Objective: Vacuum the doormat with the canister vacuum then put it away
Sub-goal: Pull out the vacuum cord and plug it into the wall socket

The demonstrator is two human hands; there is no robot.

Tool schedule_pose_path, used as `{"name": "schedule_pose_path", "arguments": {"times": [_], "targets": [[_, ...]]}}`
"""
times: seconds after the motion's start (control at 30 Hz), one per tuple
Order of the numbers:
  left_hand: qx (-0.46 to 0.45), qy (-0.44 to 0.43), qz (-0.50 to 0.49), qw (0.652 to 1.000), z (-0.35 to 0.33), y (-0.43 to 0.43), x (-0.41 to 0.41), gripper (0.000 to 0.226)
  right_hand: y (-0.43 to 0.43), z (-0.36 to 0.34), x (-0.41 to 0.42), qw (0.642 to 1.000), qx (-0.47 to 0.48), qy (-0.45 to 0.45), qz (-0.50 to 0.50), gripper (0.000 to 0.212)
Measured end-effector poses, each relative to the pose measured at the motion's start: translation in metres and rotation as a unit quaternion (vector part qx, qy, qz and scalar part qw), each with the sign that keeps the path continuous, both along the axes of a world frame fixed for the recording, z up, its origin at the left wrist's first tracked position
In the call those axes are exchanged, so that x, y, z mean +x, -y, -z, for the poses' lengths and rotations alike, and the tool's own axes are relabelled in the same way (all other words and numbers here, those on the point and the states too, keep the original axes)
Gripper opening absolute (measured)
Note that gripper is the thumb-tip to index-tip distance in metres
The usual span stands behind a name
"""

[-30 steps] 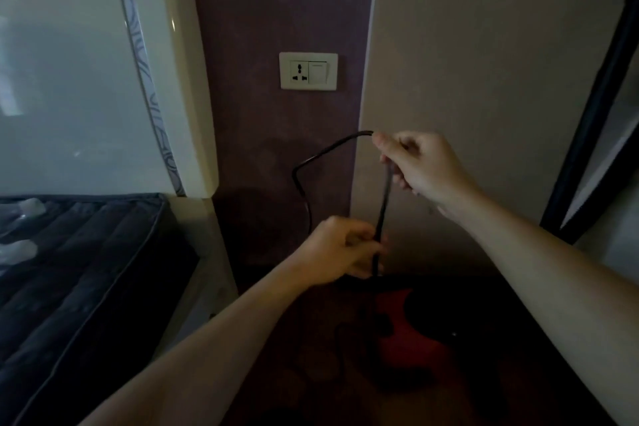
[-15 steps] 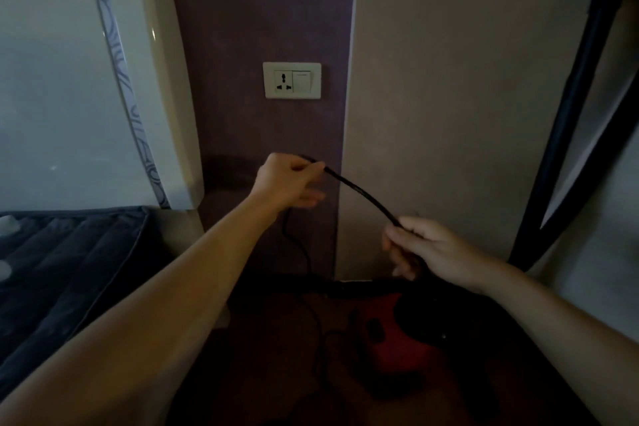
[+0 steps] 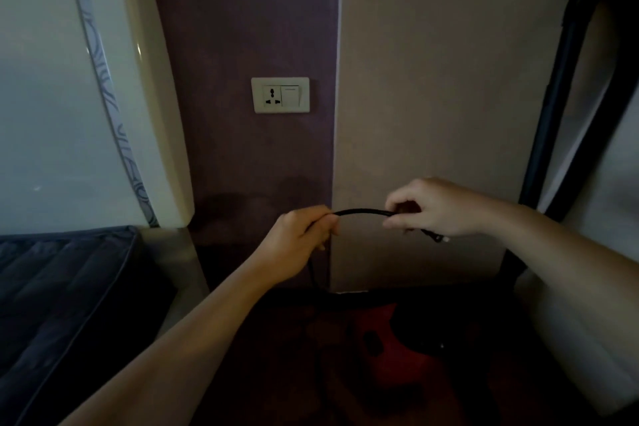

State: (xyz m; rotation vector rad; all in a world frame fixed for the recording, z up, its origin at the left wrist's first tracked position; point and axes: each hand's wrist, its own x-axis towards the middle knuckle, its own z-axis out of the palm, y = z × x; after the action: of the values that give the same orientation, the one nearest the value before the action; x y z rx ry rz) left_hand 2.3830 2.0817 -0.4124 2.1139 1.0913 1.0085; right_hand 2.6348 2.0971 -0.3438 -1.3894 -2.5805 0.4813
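The black power cord (image 3: 361,212) spans the gap between both hands in a shallow arch. The left hand (image 3: 304,235) has its fingers curled round it, with the slack dropping toward the floor below. The right hand (image 3: 435,207) pinches it between thumb and fingertips, and what looks like the plug end (image 3: 441,238) pokes out beneath that hand. The cord looks thin, light and limp, so it will sag and swing wherever it is not held. The best grip for plugging in is probably on the plug body, clear of the prongs. The red canister vacuum (image 3: 390,339) sits on the dark floor near the wall, below the hands. It likely has a hard shell and is much heavier than the cord, but any carrying handle is lost in shadow. The wall outlet (image 3: 280,95) is above the hands on the purple wall strip (image 3: 242,28), with open air between. The space is narrow, with the headboard (image 3: 152,114) and mattress (image 3: 62,287) on the left and the black hose (image 3: 553,107) standing on the right.
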Motion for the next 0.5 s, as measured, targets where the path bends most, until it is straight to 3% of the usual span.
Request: {"name": "schedule_pose_path", "arguments": {"times": [0.13,0.23,0.3,0.43,0.5], "targets": [[-0.079,0.005,-0.002,0.997,0.015,-0.009,-0.016,0.025,-0.004,0.008,0.018,0.999,-0.017,-0.045,0.015,0.010],[-0.087,-0.095,0.050,0.990,0.014,-0.014,-0.009,0.015,-0.014,0.019,0.015,0.998,0.051,-0.046,0.000,0.011],[-0.106,-0.113,0.070,0.985,0.008,-0.016,0.010,0.028,-0.021,0.025,0.005,0.994,0.096,-0.048,-0.022,0.010],[-0.233,0.073,0.039,0.969,0.000,-0.029,0.048,0.026,-0.037,0.039,-0.012,0.980,0.175,-0.084,-0.048,0.021],[-0.238,0.115,-0.007,0.964,0.005,-0.041,0.052,0.028,-0.047,0.039,-0.009,0.980,0.169,-0.100,-0.033,0.052]]}}
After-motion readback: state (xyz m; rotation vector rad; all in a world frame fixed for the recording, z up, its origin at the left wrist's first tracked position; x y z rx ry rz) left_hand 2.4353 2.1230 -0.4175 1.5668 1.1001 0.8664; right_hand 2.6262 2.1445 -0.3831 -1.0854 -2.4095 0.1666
